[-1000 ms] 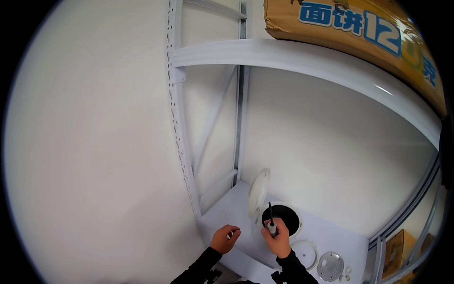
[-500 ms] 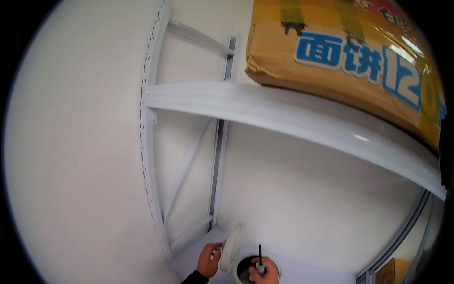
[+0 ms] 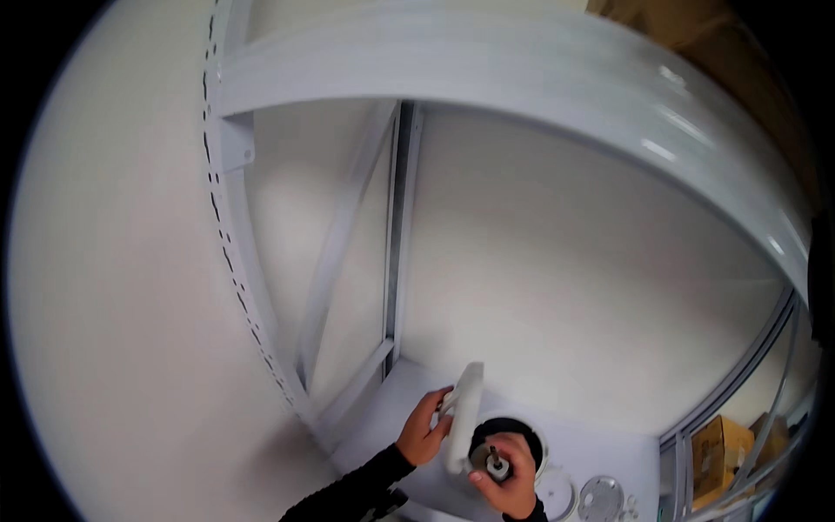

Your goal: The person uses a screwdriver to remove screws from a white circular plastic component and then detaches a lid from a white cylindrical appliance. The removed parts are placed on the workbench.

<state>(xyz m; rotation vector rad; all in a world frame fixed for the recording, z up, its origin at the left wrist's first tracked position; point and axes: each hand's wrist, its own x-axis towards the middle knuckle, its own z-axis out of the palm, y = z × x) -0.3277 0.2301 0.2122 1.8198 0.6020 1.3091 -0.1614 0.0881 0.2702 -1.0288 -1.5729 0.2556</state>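
Note:
My left hand grips a white round lid by its back, holding it tilted up on edge. Just right of it stands a round white tub with a black inside, on the lower shelf. Over the tub's near part, my right hand is closed around a small pale cylindrical part with a thin dark shaft pointing up. The fingers and this part hide some of the tub's inside. What the part is exactly cannot be told.
A white shelf beam arches overhead, with a cardboard box above it. A perforated upright stands at left. A grey disc and a white round piece lie right of the tub. Cardboard boxes stand at far right.
The view has tipped down, bringing the shelf surface and loose discs into sight. The lid has come closer to the tub. The dark shaft in my right hand now looks shorter, seen more from above.

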